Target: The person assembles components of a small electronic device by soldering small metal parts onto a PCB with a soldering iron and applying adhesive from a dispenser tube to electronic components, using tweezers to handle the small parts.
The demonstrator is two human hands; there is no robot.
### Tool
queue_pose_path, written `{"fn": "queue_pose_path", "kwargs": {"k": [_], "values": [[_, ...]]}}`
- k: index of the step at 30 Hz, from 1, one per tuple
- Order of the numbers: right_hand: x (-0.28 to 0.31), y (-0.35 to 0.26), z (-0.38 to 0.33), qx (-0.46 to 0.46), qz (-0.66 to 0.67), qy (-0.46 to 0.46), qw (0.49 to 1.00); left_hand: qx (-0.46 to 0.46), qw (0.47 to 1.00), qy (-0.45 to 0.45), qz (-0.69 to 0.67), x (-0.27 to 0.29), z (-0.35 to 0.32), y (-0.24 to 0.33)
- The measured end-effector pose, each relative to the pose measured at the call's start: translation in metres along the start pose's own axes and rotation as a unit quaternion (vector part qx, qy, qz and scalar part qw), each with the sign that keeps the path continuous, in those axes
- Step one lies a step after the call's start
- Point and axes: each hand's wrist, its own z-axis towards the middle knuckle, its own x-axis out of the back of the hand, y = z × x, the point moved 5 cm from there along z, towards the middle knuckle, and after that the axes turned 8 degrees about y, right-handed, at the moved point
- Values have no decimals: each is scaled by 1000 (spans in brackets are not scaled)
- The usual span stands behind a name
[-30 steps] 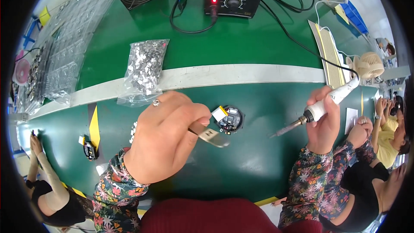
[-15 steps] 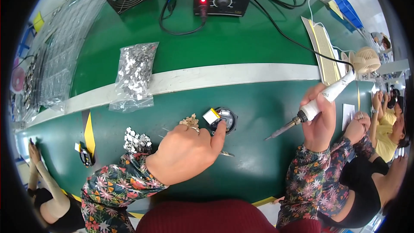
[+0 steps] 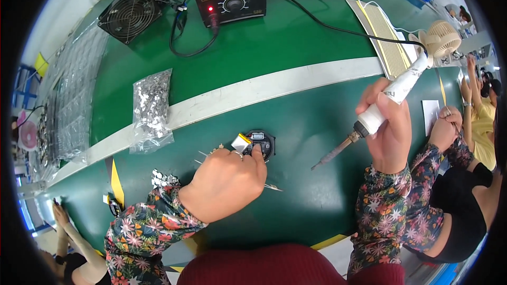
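Note:
My left hand (image 3: 224, 184), fingers bent, lies over a pair of tweezers (image 3: 273, 187) whose metal ends stick out on both sides of it. Its index fingertip touches a round black device (image 3: 268, 142) with a circuit board inside. A small silver battery pack with a yellow edge (image 3: 241, 142) rests at the device's left side, near my fingers. My right hand (image 3: 391, 132) is closed around the white-wrapped handle of a soldering iron (image 3: 372, 119). The iron's dark tip points down and left, apart from the device. My left palm hides the middle of the tweezers.
Small white pieces (image 3: 162, 178) lie by my left sleeve, tan bits (image 3: 219, 148) behind my left hand. Beyond are a bag of small parts (image 3: 151, 105), a soldering station (image 3: 232, 0), a black fan (image 3: 130, 13) and a beige fan (image 3: 442, 38). Other people sit at both sides.
The view has turned, so the bench things sit further left in it. My left hand now covers more of the tan bits and sits closer against the device. The soldering iron stays in my right hand.

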Motion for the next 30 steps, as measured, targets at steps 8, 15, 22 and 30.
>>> {"fn": "queue_pose_path", "kwargs": {"k": [8, 15, 22, 30], "values": [[9, 0, 2, -26, 20, 10, 999, 2, 995, 78, -69, -4, 0, -13], [12, 0, 7, -15, 47, 28, 998, 159, 968, 112, -156, 9, 15, -41], [16, -1, 7, -6, 44, 38, 998, 419, 744, 34, -520, -2, 1, -87], [15, 2, 6, -30, 52, 20, 998, 509, 525, 32, -681, -4, -13, -84]]}}
